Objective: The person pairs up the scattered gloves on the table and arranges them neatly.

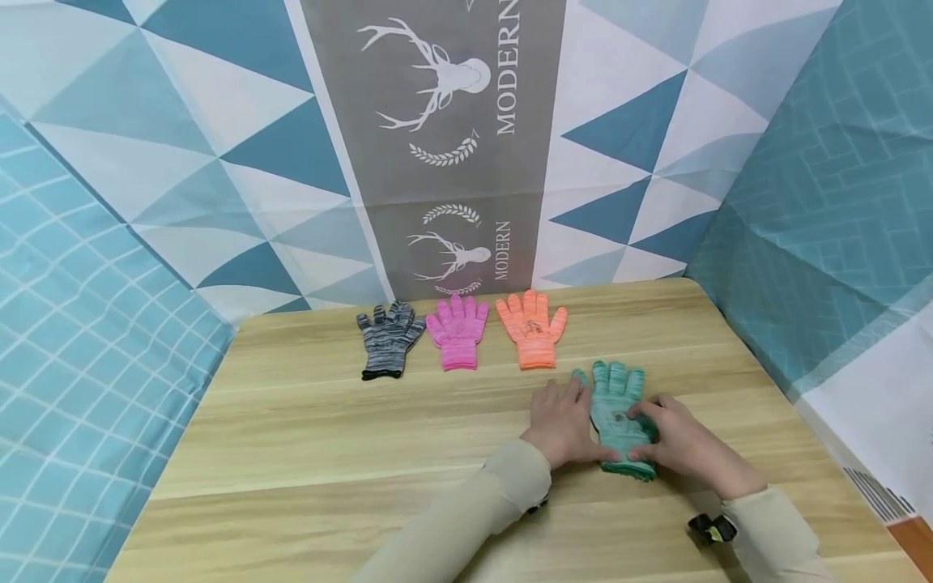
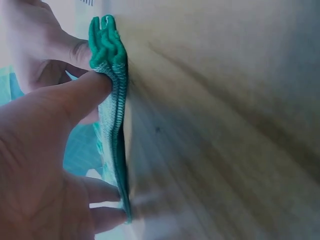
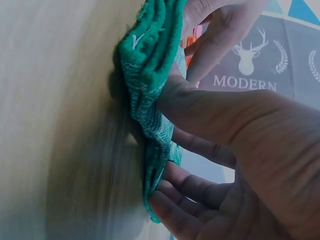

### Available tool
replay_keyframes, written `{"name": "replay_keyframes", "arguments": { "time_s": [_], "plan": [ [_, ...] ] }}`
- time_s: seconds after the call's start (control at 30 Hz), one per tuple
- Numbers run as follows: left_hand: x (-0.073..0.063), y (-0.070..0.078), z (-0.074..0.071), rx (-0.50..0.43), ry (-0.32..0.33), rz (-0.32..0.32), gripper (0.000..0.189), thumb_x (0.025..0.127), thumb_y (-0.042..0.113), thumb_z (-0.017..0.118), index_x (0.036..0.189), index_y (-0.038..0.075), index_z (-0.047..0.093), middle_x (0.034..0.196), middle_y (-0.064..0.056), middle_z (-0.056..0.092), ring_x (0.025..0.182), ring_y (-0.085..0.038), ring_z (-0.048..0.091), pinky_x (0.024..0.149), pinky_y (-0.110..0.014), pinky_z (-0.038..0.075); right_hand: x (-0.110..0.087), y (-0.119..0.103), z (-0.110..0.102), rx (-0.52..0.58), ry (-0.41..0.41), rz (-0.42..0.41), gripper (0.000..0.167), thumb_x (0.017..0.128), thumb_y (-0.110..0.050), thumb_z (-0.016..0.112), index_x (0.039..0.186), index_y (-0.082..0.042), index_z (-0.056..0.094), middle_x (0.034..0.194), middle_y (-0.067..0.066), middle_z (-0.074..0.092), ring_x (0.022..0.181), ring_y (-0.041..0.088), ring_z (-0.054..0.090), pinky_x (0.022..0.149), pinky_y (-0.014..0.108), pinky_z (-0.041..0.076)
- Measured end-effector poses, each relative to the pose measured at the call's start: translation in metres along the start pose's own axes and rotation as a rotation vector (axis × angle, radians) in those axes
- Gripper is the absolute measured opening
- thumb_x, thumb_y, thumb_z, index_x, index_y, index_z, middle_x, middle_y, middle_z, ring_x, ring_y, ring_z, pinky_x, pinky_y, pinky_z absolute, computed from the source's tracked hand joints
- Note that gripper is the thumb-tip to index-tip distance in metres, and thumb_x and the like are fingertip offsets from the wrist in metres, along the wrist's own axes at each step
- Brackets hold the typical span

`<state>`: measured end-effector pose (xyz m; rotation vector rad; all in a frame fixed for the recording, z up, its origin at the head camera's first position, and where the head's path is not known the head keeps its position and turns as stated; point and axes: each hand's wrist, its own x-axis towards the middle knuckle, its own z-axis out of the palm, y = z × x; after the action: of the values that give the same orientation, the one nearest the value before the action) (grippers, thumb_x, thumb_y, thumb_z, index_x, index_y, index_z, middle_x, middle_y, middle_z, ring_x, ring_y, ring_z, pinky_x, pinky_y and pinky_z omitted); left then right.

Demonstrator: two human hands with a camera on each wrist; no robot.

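A mint-green knit glove [image 1: 618, 421] with a darker green cuff lies on the table, its fingers pointing away. My left hand [image 1: 563, 423] is along its left side, with the thumb on the cuff edge and fingertips by the glove's thumb. In the left wrist view, that thumb [image 2: 90, 92] presses the fabric just below the layered cuff [image 2: 107, 45]. From the right, my right hand [image 1: 674, 437] pinches the glove's side between thumb and fingers. The right wrist view has the fabric bunched beside the right thumb [image 3: 200, 107], with fingertips at the glove's edge.
Along the table's back lie a grey-and-black glove [image 1: 389, 340], a pink glove [image 1: 459, 330] and an orange glove [image 1: 534, 330], cuffs toward me. Behind the wooden table [image 1: 328, 445] stands a patterned cloth backdrop [image 1: 452, 178], with blue cloth at both sides.
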<state>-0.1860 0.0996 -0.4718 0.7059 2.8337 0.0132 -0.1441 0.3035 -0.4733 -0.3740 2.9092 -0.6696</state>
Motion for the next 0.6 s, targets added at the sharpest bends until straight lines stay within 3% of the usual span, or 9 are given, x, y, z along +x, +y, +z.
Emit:
{"name": "replay_keyframes", "arguments": {
  "time_s": [0.17,0.3,0.47,0.6],
  "plan": [
    [0.011,-0.003,0.003,-0.009,0.013,0.026,0.112,0.073,0.092,0.058,0.162,0.030,0.031,0.170,0.007,0.025,0.149,-0.024,0.035,0.112,-0.040,0.038,0.006,0.007,-0.001,-0.006,0.006,0.006,0.055,0.075,-0.032,0.092,0.116,-0.003,0.070,0.117,0.027,0.059,0.103,0.038,0.059,0.085,0.056,0.054],
    [0.013,-0.010,0.003,-0.049,0.016,0.046,0.111,0.077,0.090,0.057,0.164,0.027,0.028,0.171,0.004,0.023,0.151,-0.026,0.033,0.115,-0.043,0.037,0.012,0.004,-0.004,-0.005,-0.006,0.010,0.055,0.075,-0.030,0.092,0.116,-0.002,0.069,0.117,0.026,0.058,0.102,0.037,0.059,0.085,0.055,0.054],
    [0.001,-0.023,-0.001,-0.134,0.036,0.069,0.110,0.081,0.084,0.060,0.165,0.022,0.026,0.171,-0.003,0.023,0.155,-0.031,0.029,0.121,-0.051,0.033,0.015,-0.010,-0.007,-0.020,0.011,0.004,0.050,0.077,-0.019,0.091,0.118,0.000,0.069,0.123,0.033,0.055,0.110,0.047,0.058,0.088,0.060,0.053],
    [-0.013,-0.032,-0.003,-0.159,0.054,0.067,0.110,0.080,0.084,0.061,0.165,0.023,0.026,0.170,-0.008,0.026,0.155,-0.034,0.029,0.121,-0.054,0.032,0.013,-0.023,-0.004,-0.045,0.099,-0.028,0.042,0.080,-0.010,0.088,0.116,-0.001,0.069,0.121,0.033,0.056,0.110,0.049,0.058,0.087,0.061,0.053]
  ]
}}
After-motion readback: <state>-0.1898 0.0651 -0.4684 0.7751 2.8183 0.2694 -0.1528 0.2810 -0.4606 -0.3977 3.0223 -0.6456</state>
